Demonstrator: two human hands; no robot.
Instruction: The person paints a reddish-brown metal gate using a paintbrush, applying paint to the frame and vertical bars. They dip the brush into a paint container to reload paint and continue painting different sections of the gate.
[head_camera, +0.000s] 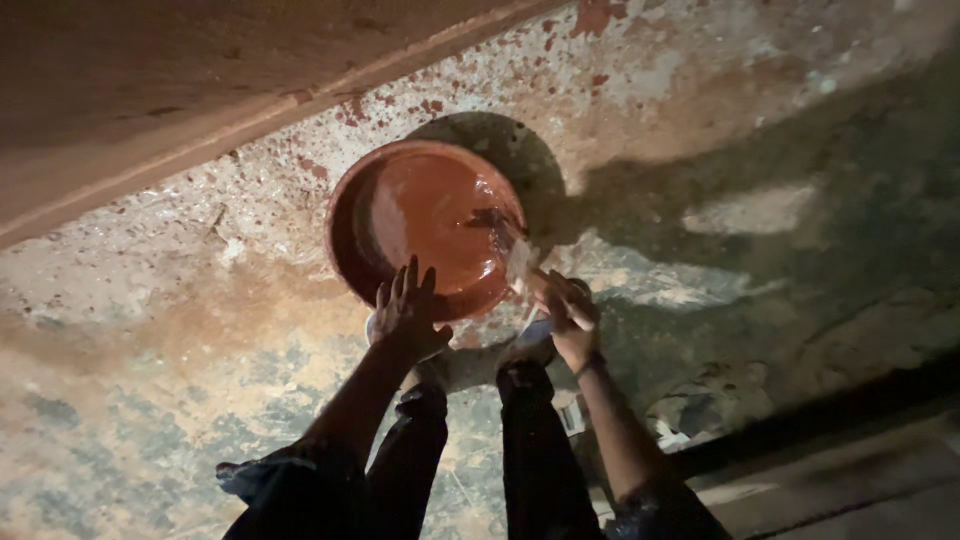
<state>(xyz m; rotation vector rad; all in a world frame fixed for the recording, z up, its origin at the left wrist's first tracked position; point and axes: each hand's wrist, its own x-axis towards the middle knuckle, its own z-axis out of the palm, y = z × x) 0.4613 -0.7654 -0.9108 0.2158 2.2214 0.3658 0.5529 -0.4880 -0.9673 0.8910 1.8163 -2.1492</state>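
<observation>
Paint basin (425, 225), round and shallow, sits tilted on the stained floor (150, 330) just ahead of the person's knees, its bowl coated with glossy red-brown paint. Left hand (405, 310) grips the near rim, fingers spread over the edge. Right hand (570, 315) is closed around a brush (505, 240), whose dark bristles rest inside the basin at its right side. Judged from this, the brush is being loaded; red splatter already marks the floor beside the wall base (230, 125).
</observation>
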